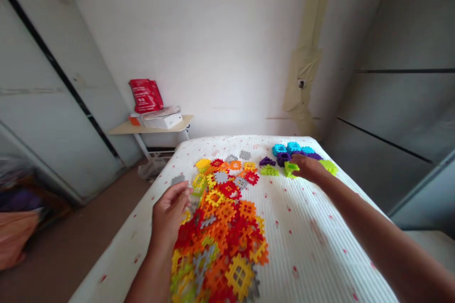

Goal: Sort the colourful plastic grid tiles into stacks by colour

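Observation:
On the right, my right hand (pixel 304 166) reaches over a group of plastic building pieces, its fingers closed on a lime green interlocking piece (pixel 290 169). Next to it lie purple pieces (pixel 267 161), turquoise pieces (pixel 279 150) and another lime green piece (pixel 269 170). My left hand (pixel 172 206) hovers at the left edge of a big mixed pile, fingers loosely bent, with no piece visible in them. That pile holds red, orange, yellow, yellow-green and grey square pieces with toothed edges, among them a yellow piece (pixel 240 275) and an orange piece (pixel 226 211).
The pieces lie on a bed with a white ribbed, red-spotted cover (pixel 295 227). Behind it on the left, a small table (pixel 130 128) carries a red bag (pixel 146 95) and a white box (pixel 167 121). Grey cabinets (pixel 401 104) stand close on the right.

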`<state>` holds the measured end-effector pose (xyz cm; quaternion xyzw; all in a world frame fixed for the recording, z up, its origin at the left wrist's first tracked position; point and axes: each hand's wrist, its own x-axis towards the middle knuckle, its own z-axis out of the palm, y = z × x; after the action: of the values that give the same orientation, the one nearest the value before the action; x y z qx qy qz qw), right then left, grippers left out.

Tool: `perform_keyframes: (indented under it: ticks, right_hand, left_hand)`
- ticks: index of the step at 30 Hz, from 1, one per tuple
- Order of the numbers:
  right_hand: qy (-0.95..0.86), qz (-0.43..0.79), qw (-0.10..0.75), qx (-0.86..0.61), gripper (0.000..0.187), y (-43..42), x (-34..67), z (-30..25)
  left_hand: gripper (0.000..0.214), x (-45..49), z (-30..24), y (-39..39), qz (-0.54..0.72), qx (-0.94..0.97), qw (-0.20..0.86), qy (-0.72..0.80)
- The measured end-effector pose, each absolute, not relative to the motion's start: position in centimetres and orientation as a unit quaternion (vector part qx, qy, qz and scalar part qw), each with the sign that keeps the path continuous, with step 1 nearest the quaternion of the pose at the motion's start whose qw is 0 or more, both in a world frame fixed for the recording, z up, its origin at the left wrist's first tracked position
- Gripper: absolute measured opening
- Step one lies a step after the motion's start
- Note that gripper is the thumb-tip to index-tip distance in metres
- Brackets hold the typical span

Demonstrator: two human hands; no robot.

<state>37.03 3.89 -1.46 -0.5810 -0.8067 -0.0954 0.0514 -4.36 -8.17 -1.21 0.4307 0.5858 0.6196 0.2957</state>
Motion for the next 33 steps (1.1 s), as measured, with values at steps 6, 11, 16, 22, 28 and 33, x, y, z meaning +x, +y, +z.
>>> perform_keyframes:
  ticks: [6, 11, 16, 22, 28, 33]
  right_hand:
    - [-0.867, -0.122, 0.147, -0.460, 0.022, -0.4, 33.7, -3.0]
    - [-0.906, -0.029, 0.183, -0.381, 0.027, -5.0, 30.5, -6.3]
    - [-0.903, -0.003, 0.210, -0.376, 0.034, -6.4, 29.6, -7.4]
    - [-0.899, -0.002, 0.215, -0.382, 0.035, -6.1, 29.6, -7.6]
    - [-0.897, -0.004, 0.212, -0.388, 0.034, -6.2, 29.4, -7.6]
    - [-0.896, -0.009, 0.210, -0.391, 0.032, -6.3, 29.2, -7.3]
  left_hand:
    - [0.029, -8.7, -1.8, -3.0, 0.429, 0.572, 0.178, 0.676]
    - [0.047, -8.4, -3.1, 1.7, 0.337, 0.639, 0.223, 0.655]
    - [0.078, -7.5, -3.9, 4.6, 0.246, 0.688, 0.255, 0.634]
    - [0.081, -6.5, -4.7, 5.8, 0.198, 0.704, 0.234, 0.641]
    - [0.076, -5.5, -5.3, 4.8, 0.216, 0.709, 0.212, 0.637]
    - [0.065, -6.3, -4.8, 4.2, 0.267, 0.698, 0.248, 0.617]
